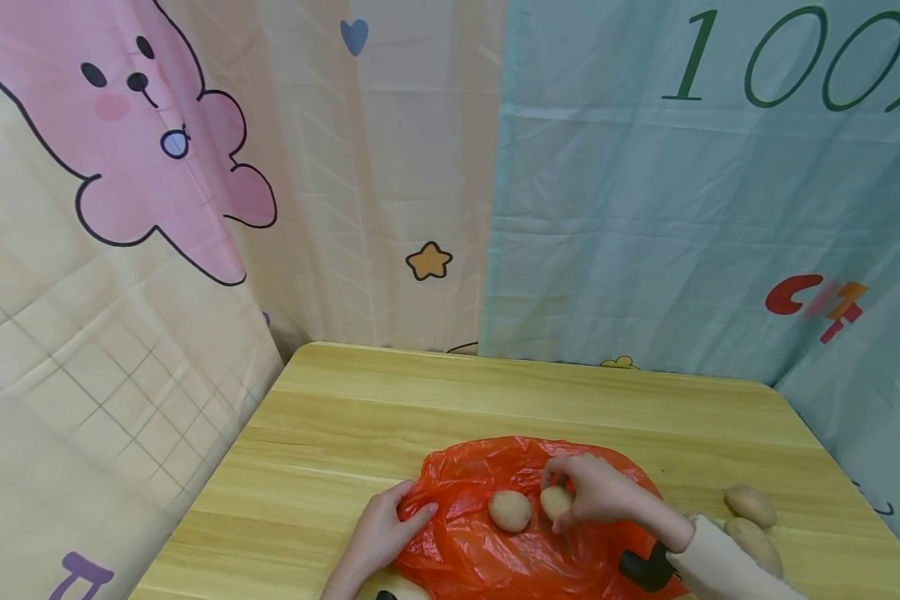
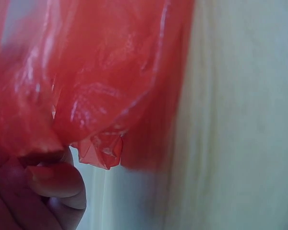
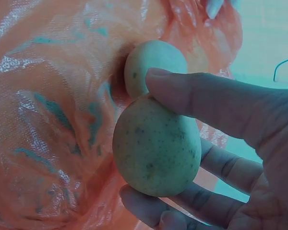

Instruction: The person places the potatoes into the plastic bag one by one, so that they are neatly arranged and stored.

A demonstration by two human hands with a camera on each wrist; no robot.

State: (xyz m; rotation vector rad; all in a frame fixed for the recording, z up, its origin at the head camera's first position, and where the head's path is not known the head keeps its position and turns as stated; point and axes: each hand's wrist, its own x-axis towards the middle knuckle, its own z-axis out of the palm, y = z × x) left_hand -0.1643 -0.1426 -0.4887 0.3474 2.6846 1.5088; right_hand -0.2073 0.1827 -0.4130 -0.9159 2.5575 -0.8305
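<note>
Here, right hand (image 1: pixel 600 492) pinches a potato (image 1: pixel 555 503) over the red bag (image 1: pixel 487 471); second potato (image 1: pixel 510 511) lies just left of it, toward left hand (image 1: pixel 378 529), which grips bag's edge (right hand nearer both).

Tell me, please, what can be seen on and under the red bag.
A potato lies on the red bag, and the right hand holds another potato over it. Anything under the bag is hidden.
</note>
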